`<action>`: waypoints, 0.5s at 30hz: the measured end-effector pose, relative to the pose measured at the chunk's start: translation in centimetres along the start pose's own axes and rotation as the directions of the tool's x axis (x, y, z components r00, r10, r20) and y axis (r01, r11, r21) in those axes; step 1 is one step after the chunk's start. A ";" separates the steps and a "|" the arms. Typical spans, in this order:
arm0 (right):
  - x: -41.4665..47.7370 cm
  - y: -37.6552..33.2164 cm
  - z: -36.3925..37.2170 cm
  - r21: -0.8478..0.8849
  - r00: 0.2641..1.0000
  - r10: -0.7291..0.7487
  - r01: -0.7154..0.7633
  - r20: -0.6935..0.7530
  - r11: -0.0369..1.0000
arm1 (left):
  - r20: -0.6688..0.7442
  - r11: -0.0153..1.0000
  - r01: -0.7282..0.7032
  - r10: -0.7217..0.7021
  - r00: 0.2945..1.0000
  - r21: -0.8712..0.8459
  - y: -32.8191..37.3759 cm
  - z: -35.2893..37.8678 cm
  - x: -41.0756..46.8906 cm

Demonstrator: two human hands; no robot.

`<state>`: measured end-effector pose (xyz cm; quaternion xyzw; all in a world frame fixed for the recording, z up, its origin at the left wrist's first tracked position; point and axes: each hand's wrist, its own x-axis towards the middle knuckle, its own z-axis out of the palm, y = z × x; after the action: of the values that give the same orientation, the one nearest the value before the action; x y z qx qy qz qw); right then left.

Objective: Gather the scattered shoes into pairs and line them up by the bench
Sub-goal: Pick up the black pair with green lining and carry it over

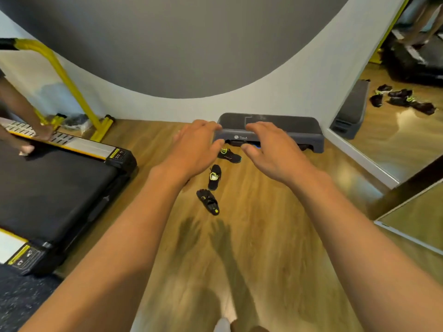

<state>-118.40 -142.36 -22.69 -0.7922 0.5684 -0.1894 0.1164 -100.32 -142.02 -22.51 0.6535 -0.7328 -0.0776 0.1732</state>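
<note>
Floor: glossy honey-coloured wood-plank floor (pixel 275 236), with the soft shadows of two arms falling on it.
Nearest shoe: black toe-shaped strap shoe with yellow-green trim (pixel 208 202), lying flat and angled, on the planks.
Middle shoe: black slip-on shoe with a yellow-green lining (pixel 214 176), just beyond the first, apart from it, opening up.
Far shoe: black laced trainer with a blue heel edge (pixel 229 156), lying crosswise near the foot of the step.
Left hand (pixel 194 144): palm down, fingers spread and loose, holding nothing, in the air above the shoes.
Right hand (pixel 268 147): the same, spread wide and empty.
Bench: low dark grey plastic step platform with a textured top (pixel 287 130), against the white wall, partly hidden by the hands.
Side: black rubber treadmill belt with yellow rails (pixel 48 183), another person's hand resting on it.
Mirror: wall mirror (pixel 395 130) showing dark shoes in a scatter.
</note>
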 end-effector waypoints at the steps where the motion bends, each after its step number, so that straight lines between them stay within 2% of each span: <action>1: 1.7 0.4 0.3 0.002 1.000 0.013 -0.013 0.001 1.000 | 0.006 1.000 0.002 -0.002 1.000 -0.007 -0.5 0.2 1.6; 11: 19.5 8.0 6.1 0.053 0.996 0.014 -0.019 0.092 0.998 | 0.094 0.997 0.078 -0.077 0.993 -0.008 -5.8 6.1 19.3; 15: 27.0 11.1 8.1 0.069 0.983 0.008 -0.021 0.182 0.997 | 0.136 0.990 0.140 -0.138 0.981 -0.008 -7.3 9.4 26.5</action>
<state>-116.78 -171.74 -29.92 -0.7975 0.5540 -0.1356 0.1968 -99.11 -170.18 -29.70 0.6949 -0.6946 -0.1399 0.1229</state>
